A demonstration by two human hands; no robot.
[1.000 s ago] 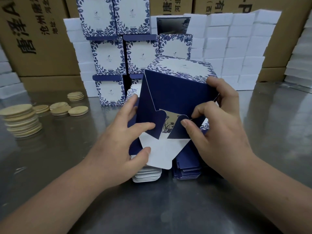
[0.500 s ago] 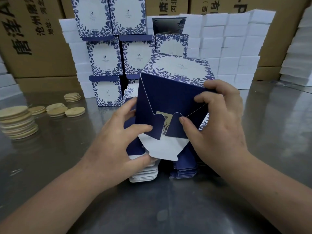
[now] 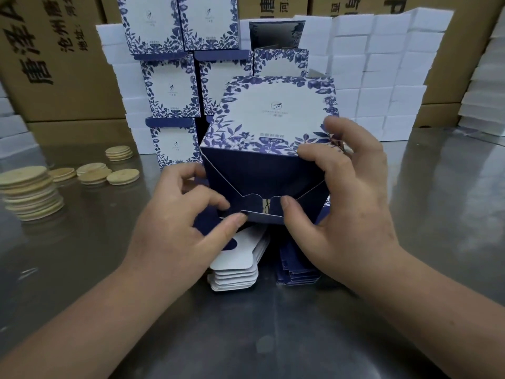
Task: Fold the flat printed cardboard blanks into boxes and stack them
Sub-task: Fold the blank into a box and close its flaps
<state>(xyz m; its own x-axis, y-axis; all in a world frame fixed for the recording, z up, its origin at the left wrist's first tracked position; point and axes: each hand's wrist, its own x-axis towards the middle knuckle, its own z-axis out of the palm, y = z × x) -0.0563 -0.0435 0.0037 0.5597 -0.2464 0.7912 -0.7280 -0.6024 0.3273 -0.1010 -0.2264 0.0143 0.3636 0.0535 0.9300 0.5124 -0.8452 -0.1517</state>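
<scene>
We held the box (image 3: 270, 119) in the air over the flat blanks (image 3: 235, 272) on the counter (image 3: 273, 337), its long axis pointing away from us, the navy bottom facing us. Our left hand (image 3: 175, 231) pinched the lower flap (image 3: 262, 218); our right hand (image 3: 352, 203) gripped its right side, thumb on a tab (image 3: 274, 205). Both were equally near, we judged.

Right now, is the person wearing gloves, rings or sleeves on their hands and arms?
No. The left hand and right hand are bare: no gloves, rings or watch show. The nails are short and plain. The forearms are uncovered, with no sleeves in view.
</scene>
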